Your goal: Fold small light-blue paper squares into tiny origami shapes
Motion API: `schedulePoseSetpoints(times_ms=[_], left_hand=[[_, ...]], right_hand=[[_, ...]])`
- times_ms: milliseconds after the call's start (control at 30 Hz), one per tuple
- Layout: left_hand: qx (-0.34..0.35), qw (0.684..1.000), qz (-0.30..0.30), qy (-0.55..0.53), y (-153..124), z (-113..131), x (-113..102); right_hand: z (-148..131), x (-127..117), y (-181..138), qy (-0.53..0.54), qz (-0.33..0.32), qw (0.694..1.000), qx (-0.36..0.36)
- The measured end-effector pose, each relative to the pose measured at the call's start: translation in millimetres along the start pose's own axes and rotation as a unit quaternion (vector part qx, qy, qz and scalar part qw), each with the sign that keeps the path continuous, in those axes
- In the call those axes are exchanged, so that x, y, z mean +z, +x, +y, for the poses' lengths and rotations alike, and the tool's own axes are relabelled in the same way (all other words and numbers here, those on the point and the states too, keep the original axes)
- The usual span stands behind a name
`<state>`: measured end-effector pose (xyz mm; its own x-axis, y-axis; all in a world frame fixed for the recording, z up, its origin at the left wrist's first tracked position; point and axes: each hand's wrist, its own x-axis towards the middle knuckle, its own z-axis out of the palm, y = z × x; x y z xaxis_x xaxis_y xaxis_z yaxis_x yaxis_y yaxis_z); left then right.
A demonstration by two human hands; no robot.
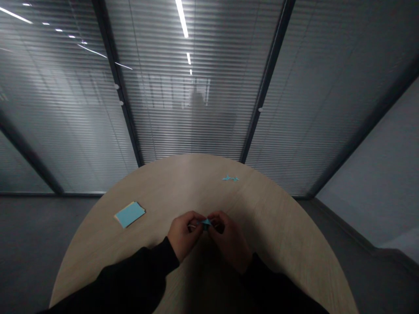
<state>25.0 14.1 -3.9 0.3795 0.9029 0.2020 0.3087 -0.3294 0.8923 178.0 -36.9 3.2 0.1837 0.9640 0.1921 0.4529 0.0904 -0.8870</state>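
Note:
A small folded piece of blue paper (206, 223) is pinched between both my hands just above the round wooden table (268, 218). My left hand (185, 235) grips its left side with closed fingers. On the paper's right side, the fingers of my right hand (229, 240) are curled closed around it. Black sleeves cover both my arms. A stack of blue paper sheets (130, 214) lies to the left of my hands. A finished blue folded paper shape (231, 178) rests farther back on the table.
Glass walls with horizontal blinds and dark frames (124, 113) stand behind the table. Grey floor (32, 235) surrounds the table on both sides.

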Motion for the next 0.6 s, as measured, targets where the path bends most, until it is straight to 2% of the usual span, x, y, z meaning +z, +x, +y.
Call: schedulePoseSetpoints(times_ms=[200, 400, 500, 600], left_hand=[[0.017, 1.0, -0.007, 0.016, 1.9, -5.4, 1.7], [0.032, 0.998, 0.0, 0.055, 2.5, -3.9, 0.3], [0.009, 1.0, -0.012, 0.017, 3.7, -3.5, -0.5], [-0.045, 0.995, -0.046, -0.069, 6.6, -5.4, -1.0]], right_hand=[[8.2, 1.8, 1.9, -0.014, -0.006, 1.0, -0.005], [2.0, 2.5, 0.6, -0.047, 0.001, 0.999, -0.014], [3.0, 2.4, 0.3, -0.041, 0.002, 0.999, -0.026], [6.5, 2.4, 0.7, -0.017, -0.002, 0.999, -0.036]])
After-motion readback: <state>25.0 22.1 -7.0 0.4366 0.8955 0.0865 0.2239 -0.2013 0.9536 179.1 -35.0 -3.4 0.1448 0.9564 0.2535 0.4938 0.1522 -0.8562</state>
